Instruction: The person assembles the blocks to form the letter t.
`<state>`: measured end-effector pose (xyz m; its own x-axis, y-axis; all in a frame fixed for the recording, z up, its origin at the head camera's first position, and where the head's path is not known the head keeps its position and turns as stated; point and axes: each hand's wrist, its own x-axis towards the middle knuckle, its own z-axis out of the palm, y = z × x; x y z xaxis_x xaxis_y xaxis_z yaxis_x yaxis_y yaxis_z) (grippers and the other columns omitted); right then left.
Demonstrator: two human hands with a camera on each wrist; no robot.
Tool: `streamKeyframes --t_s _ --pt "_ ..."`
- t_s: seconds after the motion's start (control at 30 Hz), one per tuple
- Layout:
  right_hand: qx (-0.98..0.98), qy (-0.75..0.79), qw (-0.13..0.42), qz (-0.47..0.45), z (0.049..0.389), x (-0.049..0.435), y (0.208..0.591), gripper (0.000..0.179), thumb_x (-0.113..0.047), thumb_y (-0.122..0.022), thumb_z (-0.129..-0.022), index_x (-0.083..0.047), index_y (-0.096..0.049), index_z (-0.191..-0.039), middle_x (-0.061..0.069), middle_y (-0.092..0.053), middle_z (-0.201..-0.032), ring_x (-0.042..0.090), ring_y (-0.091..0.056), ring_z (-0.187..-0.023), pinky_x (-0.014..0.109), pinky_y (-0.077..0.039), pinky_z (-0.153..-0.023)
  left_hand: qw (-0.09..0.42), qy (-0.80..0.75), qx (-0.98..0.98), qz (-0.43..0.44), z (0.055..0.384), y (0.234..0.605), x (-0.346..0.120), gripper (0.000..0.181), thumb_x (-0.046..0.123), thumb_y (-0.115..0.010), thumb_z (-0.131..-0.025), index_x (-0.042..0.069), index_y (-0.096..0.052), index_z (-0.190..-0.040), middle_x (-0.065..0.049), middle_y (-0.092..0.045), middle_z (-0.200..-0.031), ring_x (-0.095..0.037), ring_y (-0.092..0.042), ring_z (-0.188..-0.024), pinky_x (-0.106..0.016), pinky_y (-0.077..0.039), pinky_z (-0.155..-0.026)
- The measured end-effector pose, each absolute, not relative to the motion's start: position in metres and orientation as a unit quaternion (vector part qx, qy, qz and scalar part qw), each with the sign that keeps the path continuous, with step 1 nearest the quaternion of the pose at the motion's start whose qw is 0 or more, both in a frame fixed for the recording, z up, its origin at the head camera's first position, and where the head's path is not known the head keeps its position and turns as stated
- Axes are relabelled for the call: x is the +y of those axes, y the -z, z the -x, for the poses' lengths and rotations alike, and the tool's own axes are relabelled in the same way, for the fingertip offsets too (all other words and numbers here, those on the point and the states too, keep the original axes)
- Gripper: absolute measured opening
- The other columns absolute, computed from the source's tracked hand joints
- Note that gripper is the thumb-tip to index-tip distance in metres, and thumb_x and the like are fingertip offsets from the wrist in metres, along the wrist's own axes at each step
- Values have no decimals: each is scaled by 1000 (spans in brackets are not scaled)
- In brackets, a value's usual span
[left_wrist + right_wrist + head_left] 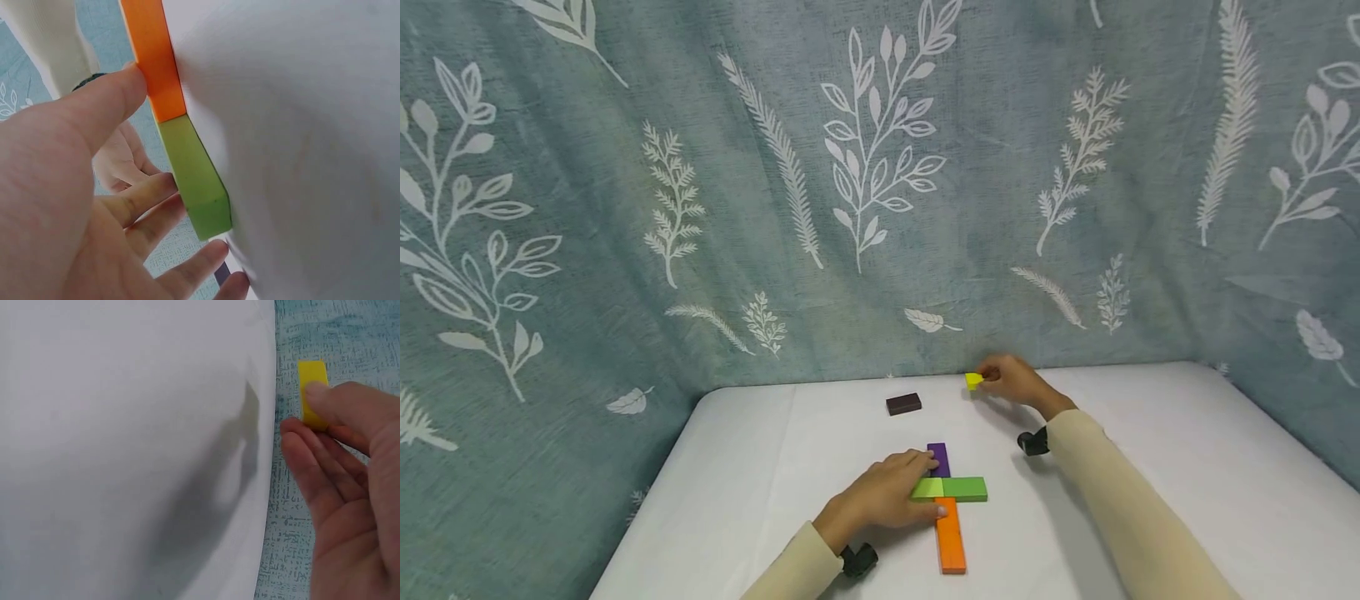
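My left hand (pixel 891 492) rests beside a cross of flat blocks, its fingers fairly straight. Its thumb touches the orange block (pixel 951 546), seen also in the left wrist view. The other fingers reach over the light green block (pixel 197 175) toward the purple block (pixel 938 457). A darker green block (pixel 966 489) forms the cross's right arm. Near the table's far edge, my right hand (pixel 1018 385) pinches a small yellow block (pixel 310 374) between thumb and fingers. In the right wrist view, that block appears raised above the table, past its edge.
A dark brown block (pixel 903 404) lies alone toward the back of the white table (pixel 760 467). Behind the table hangs a blue-green curtain (pixel 880 317) with white leaf prints, close to the far edge. A dark camera (pixel 1033 442) sits at the right wrist.
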<state>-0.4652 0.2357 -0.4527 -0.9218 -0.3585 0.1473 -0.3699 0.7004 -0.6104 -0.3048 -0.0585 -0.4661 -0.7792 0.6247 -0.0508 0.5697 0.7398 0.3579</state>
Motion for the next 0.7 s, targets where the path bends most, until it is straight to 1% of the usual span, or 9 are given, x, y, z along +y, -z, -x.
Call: streamKeyframes --t_s 0.1,0.3,0.53,0.7 --pt "-912 -357 2 -200 458 236 451 32 -9 -71 -91 3 -68 -121 21 -69 -119 33 -67 -107 43 -57 -89 84 -165 929 -322 305 467 -59 72 61 -61 -91 21 -45 -148 0 -47 -151 -23 -46 -138 -48 -42 -110" --pt "-913 -358 6 -196 447 240 447 30 -11 -69 -94 -2 -68 -122 18 -68 -123 33 -66 -110 45 -57 -92 79 -166 928 -323 305 465 -59 73 62 -61 -91 20 -44 -149 0 -47 -151 -23 -46 -138 -48 -41 -111" --pt "-899 -377 -6 -222 437 233 442 31 -13 -70 -94 -3 -68 -123 18 -66 -124 30 -66 -109 41 -58 -89 92 -172 931 -309 301 462 -62 74 59 -63 -91 18 -43 -150 -1 -45 -153 -24 -43 -141 -50 -40 -113" --pt "-903 -367 11 -222 426 232 442 28 -10 -70 -93 -3 -69 -120 16 -68 -120 27 -67 -103 41 -58 -88 94 -179 927 -315 302 462 -60 74 59 -63 -91 18 -43 -150 -1 -46 -153 -24 -43 -141 -50 -39 -114"
